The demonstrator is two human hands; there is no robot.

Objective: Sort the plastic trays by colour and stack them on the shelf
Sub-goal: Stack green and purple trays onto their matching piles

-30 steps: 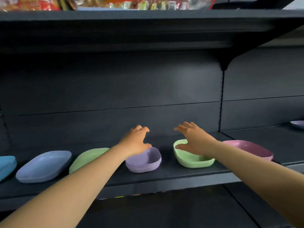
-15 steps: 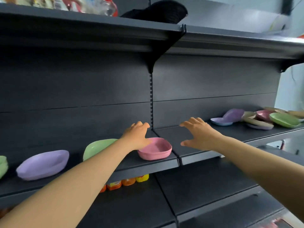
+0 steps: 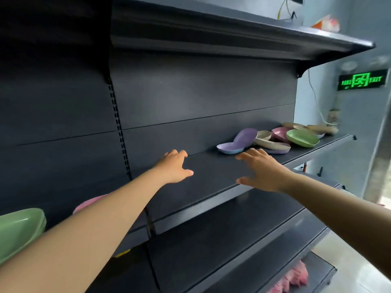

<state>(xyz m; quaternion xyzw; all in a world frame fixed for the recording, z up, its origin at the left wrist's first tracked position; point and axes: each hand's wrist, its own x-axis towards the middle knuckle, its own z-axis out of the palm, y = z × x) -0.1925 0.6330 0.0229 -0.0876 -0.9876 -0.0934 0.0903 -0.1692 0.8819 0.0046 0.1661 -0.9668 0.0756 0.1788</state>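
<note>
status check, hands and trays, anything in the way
Left hand open, empty. Right hand open, empty, just short of the purple tray. Mixed tray pile unsorted on the shelf. Nothing between hands and pile.

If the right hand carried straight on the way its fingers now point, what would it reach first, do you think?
Most likely the lilac tray lying flat at the near end of the jumbled pile; the right hand is open above the bare shelf and points towards it. Depth is hard to judge.
</note>
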